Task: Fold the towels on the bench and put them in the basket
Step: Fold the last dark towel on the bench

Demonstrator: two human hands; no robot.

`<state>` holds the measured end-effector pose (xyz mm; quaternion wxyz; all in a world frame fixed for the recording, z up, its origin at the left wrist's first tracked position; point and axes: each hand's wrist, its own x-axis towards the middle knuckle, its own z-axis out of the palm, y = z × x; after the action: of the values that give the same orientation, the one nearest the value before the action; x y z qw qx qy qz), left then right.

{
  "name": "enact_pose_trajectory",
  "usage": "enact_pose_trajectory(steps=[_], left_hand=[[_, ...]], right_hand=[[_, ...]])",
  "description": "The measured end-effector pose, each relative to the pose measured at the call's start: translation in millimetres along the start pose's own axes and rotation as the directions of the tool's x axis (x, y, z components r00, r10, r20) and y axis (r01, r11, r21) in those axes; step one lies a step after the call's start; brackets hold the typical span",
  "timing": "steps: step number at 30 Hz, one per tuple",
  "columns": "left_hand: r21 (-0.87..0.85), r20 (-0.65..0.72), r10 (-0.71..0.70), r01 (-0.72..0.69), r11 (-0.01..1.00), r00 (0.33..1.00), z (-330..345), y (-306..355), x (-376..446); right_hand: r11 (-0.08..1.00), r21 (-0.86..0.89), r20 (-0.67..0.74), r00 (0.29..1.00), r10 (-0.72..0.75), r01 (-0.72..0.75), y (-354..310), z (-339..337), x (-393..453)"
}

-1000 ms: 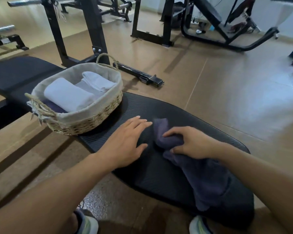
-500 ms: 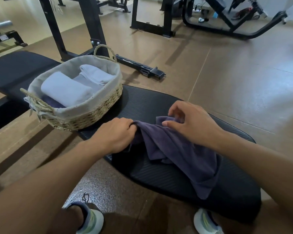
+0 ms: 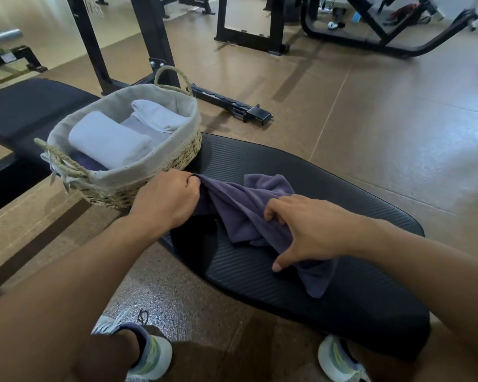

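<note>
- Purple towel [image 3: 246, 213] lies rumpled at centre frame on the black ribbed bench [image 3: 329, 188], one tail trailing toward lower right.
- Left hand [image 3: 167, 201], centre-left: fingers curled tight, pinching the towel's left edge just beside the basket wall.
- Right hand [image 3: 309, 230], right of centre: fingers bent into the cloth, thumb stretched down toward the bench pad, gripping the towel's right part.
- Towel is bunched between the two hands, unfolded, creased in several ridges.
- Woven basket [image 3: 160, 166] with a grey cloth liner sits on the bench in the left-centre of the frame, rope handles at both ends.
- Inside it: a folded white towel [image 3: 108, 140] in front, a second white towel [image 3: 158, 115] behind, a dark one partly hidden beneath.
- Two pale sneakers [image 3: 149, 354] on the brown floor, bottom edge of frame.
- Black gym frames [image 3: 152, 37] across the top.
</note>
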<state>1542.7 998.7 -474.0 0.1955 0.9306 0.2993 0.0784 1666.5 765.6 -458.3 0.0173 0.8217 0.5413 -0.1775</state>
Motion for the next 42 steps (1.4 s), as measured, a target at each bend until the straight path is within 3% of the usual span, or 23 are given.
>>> enact_pose_trajectory(steps=[3,6,9,11,15,17,20,23,26,28,31,35,37,42], left_hand=[[-0.067,-0.071,-0.035,0.030,0.997,0.997,-2.8,-1.5,-0.3],[-0.148,-0.173,-0.020,-0.006,0.989,0.985,-4.1,1.6,-1.9],[-0.266,-0.361,-0.090,-0.010,0.964,0.928,-11.9,4.8,-1.8],[-0.347,-0.437,-0.140,-0.023,0.938,0.889,-18.1,6.7,-2.0],[-0.447,-0.402,-0.208,0.007,0.894,0.892,-20.3,6.5,-1.2],[-0.457,-0.373,-0.227,0.035,0.889,0.900,-18.6,4.1,1.1],[-0.460,-0.353,-0.231,0.046,0.887,0.907,-18.2,2.1,3.0],[-0.444,-0.376,-0.205,0.018,0.896,0.904,-16.2,6.0,-1.8],[-0.409,-0.416,-0.012,-0.175,0.896,0.909,-9.8,16.1,-12.8],[-0.464,-0.338,0.144,-0.298,0.834,0.930,-4.5,31.6,-26.5],[-0.613,-0.202,0.255,-0.325,0.720,0.946,7.5,54.2,-48.0],[-0.743,-0.185,0.210,-0.277,0.610,0.960,15.4,58.9,-55.6],[-0.733,-0.205,0.232,-0.306,0.608,0.951,12.7,56.6,-54.4],[-0.629,-0.268,0.280,-0.388,0.674,0.922,8.7,57.6,-58.5]], right_hand=[[0.995,0.060,0.049,0.996,-0.077,0.074,6.9,-5.9,-2.7],[0.984,0.171,0.040,0.998,-0.050,0.043,17.6,-15.3,-6.9],[0.971,0.241,-0.047,0.999,0.016,-0.004,28.7,-24.6,-12.4],[0.965,0.255,-0.015,0.998,0.058,-0.052,33.8,-28.1,-16.2],[0.981,0.181,0.171,0.984,0.042,-0.073,35.4,-23.4,-19.8],[0.994,0.083,0.176,0.983,0.058,-0.074,37.1,-19.2,-17.5],[0.996,-0.035,0.091,0.992,0.089,-0.086,41.6,-20.1,-12.9],[0.988,0.126,-0.062,0.993,0.101,-0.092,42.1,-24.4,-12.5],[0.958,0.286,-0.392,0.912,0.120,-0.003,31.2,-27.0,-13.4],[0.936,0.340,-0.516,0.850,0.102,0.094,15.9,-29.6,-13.5],[0.910,0.369,-0.571,0.818,0.063,0.188,-10.3,-30.5,-13.1],[0.891,0.415,-0.632,0.762,0.139,0.182,-23.2,-26.6,-9.6],[0.883,0.431,-0.665,0.727,0.171,0.187,-22.6,-27.7,-10.1],[0.931,0.300,-0.705,0.706,0.069,0.209,-32.2,-28.9,-15.1]])
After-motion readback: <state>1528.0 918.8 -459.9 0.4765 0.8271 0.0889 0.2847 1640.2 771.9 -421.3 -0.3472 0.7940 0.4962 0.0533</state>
